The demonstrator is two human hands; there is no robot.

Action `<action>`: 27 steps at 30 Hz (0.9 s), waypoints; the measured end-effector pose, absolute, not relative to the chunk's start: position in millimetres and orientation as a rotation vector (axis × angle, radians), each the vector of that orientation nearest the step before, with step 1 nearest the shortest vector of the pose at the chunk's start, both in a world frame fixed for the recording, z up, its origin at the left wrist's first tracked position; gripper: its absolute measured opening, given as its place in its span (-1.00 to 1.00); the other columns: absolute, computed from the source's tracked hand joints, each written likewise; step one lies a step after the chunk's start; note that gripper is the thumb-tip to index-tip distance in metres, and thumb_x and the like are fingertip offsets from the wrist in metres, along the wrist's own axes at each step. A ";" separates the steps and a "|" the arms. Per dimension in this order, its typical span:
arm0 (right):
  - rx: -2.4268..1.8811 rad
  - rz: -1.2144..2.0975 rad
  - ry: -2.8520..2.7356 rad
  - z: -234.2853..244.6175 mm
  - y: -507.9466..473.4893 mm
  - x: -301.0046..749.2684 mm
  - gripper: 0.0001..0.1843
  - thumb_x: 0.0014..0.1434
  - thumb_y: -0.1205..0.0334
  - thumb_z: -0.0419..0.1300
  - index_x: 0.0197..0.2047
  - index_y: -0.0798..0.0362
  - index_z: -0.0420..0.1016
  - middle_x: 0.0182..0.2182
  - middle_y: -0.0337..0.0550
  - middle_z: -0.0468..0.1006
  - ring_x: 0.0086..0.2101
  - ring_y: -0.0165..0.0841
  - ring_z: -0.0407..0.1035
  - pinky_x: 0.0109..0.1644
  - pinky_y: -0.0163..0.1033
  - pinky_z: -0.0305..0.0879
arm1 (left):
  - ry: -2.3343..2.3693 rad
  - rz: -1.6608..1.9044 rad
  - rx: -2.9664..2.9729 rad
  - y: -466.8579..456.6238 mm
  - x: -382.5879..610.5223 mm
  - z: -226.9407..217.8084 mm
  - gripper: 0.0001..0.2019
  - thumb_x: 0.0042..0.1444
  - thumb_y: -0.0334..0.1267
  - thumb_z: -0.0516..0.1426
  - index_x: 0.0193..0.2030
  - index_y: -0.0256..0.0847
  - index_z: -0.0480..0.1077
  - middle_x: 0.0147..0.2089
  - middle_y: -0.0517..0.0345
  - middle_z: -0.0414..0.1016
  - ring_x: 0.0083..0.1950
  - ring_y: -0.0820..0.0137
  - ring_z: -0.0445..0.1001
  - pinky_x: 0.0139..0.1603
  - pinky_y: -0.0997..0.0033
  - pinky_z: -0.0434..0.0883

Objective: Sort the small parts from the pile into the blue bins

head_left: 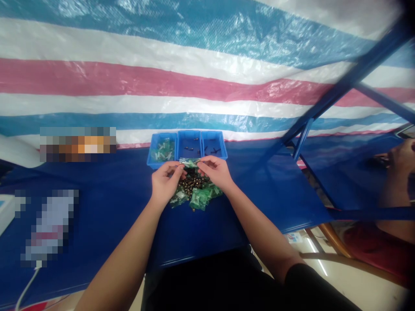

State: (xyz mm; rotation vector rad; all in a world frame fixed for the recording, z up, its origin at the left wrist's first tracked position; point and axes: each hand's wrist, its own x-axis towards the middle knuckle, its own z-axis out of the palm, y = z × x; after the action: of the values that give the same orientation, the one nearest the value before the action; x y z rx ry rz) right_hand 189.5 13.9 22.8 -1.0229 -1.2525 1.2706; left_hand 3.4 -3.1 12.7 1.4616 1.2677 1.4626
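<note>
A small clear green-tinted plastic bag point(189, 162) is stretched between my two hands. My left hand point(166, 179) pinches its left end between thumb and fingers. At the right end, my right hand point(214, 170) grips it the same way. Below the hands lies a pile of small dark and brassy screws point(192, 185), partly hidden by my fingers. Green plastic bags point(200, 198) lie around the near side of the pile. Just beyond my hands stand a blue bin with similar bags point(163, 151), a middle blue bin point(189, 141) and a right blue bin point(221, 142), each with a few screws.
The blue table point(123, 224) carries a pixelated object with a white cable point(28, 283) at left. A striped plastic sheet point(162, 82) hangs behind. Blue metal frame bars point(343, 93) rise at right, where another person's hand point(403, 162) is visible beyond them.
</note>
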 end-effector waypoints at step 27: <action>-1.053 1.296 -1.287 22.2 13.8 189.0 -0.59 0.02 0.02 0.37 -0.13 -0.03 0.35 -0.38 -0.24 0.59 -0.43 -0.37 0.51 -0.26 -0.21 0.47 | 1.383 1.496 1.658 -5.5 4.4 11.4 -0.81 0.08 -0.18 0.27 -0.20 -0.20 0.53 -0.22 0.10 0.61 -0.31 0.40 0.57 -0.23 0.40 0.53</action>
State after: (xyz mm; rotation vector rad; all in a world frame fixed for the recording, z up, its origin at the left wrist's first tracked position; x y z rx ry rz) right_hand 189.0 13.8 22.2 -1.0531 -1.2870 1.2960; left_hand 4.4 -5.5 11.4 1.6578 1.3834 1.4957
